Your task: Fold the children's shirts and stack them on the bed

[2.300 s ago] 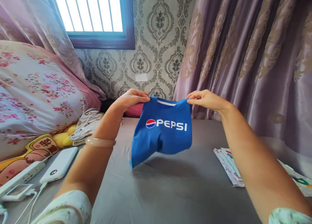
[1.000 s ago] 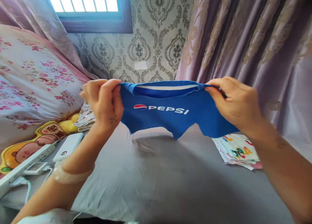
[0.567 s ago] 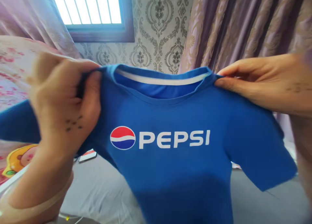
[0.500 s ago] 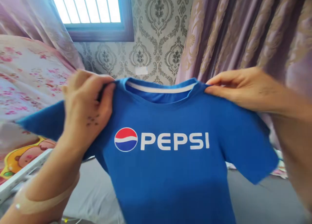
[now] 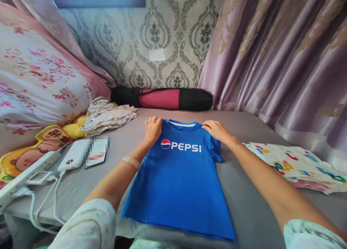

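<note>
A blue T-shirt with a white PEPSI print lies flat, front up, on the grey bed sheet, its collar pointing away from me. My left hand rests on the shirt's left shoulder with fingers curled onto the cloth. My right hand holds the right shoulder beside the collar, fingers closed on the fabric. The right sleeve sticks out past my wrist; the left sleeve is hidden under my left forearm. The hem hangs near the bed's front edge.
A black and pink rolled bag lies against the wall. A stack of folded printed clothes sits at the right. At the left are crumpled cloth, a phone, a white power bank, a power strip and floral bedding.
The shirt, held up in the air in front of me half a second ago, now lies spread on the bed. Both hands went down and forward with its shoulders.
</note>
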